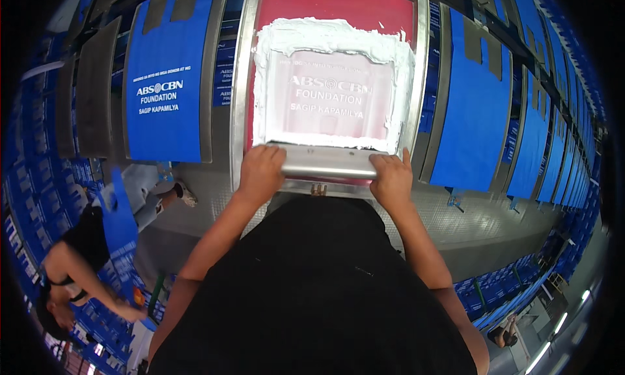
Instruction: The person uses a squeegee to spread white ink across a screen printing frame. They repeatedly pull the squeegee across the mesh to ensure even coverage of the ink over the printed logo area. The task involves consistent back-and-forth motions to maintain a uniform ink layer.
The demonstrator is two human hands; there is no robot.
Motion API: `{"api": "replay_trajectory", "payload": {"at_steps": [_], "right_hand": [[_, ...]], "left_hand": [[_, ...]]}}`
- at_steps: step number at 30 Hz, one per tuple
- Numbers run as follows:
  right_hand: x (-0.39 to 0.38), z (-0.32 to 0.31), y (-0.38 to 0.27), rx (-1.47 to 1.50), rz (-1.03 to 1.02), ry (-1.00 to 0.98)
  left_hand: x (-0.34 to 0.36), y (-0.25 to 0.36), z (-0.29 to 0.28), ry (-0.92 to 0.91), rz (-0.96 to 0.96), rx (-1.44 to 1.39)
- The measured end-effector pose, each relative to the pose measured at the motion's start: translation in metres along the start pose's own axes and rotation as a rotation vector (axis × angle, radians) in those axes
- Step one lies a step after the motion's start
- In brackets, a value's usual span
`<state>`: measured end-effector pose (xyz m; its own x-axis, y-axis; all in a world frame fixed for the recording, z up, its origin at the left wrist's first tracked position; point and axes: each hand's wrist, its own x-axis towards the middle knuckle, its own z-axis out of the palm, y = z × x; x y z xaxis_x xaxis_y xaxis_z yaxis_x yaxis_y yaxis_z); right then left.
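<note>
Both my hands grip the ends of a silver metal squeegee bar (329,170), my left hand (260,173) at the left end and my right hand (390,176) at the right, fingers curled over it. The bar lies across the near part of a red printing screen (338,4) in a metal frame (420,56). Thick white ink (332,36) is smeared around a pale translucent stencil area (332,124) with lettering, just beyond the bar. A small metal latch (319,189) sits at the frame's near edge.
Blue fabric panels on grey boards (166,134) (469,140) line both sides along a metal bench (443,219), continuing in rows rightward. A co-worker in black (71,271) is at the lower left beside a hanging blue piece; another person (504,333) appears small at the lower right.
</note>
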<state>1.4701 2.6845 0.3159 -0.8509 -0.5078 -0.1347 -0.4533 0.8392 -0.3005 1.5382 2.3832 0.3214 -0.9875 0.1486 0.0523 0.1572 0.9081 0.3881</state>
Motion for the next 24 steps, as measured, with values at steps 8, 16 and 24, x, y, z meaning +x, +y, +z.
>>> {"api": "replay_trajectory", "payload": {"at_steps": [8,16,24], "right_hand": [[0.218,-0.049,0.053,-0.124,0.04,-0.069],[0.267,-0.136,0.061,0.034,0.055,-0.239],[0.301,-0.079,0.073,0.012,-0.037,-0.257]], "left_hand": [[0.217,-0.074,-0.035,-0.164,-0.143,0.169],[0.2,-0.037,-0.094,0.608,0.052,0.29],[-0.074,0.049,0.052,-0.806,-0.654,-0.76]]}}
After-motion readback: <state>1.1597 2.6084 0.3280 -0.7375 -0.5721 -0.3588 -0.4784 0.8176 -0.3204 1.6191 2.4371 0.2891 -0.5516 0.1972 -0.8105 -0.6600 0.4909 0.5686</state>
